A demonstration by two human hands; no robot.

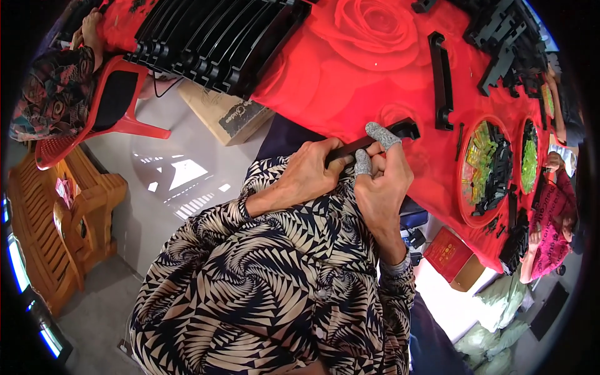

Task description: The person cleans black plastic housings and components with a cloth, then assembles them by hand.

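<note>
A long black plastic bar (pixel 351 147) with a hooked end is held between my two hands, over the near edge of the red table. My left hand (pixel 305 171) is closed round its near end. Grey knitted finger covers sit on the thumb and index finger of my right hand (pixel 389 181), which grips the bar close to the hooked end. Another black bar (pixel 443 81) of similar shape lies farther off on the table. On the right, a red tray (pixel 465 209) holds yellow, green and black small pieces.
Many black bars (pixel 212 44) are lined up at the table's left. More black parts (pixel 500 47) pile up at the far right, near a second tray (pixel 529 156). Other people sit at left and right. A red chair (pixel 140 128), cardboard box (pixel 219 115) and wooden bench (pixel 69 219) stand left.
</note>
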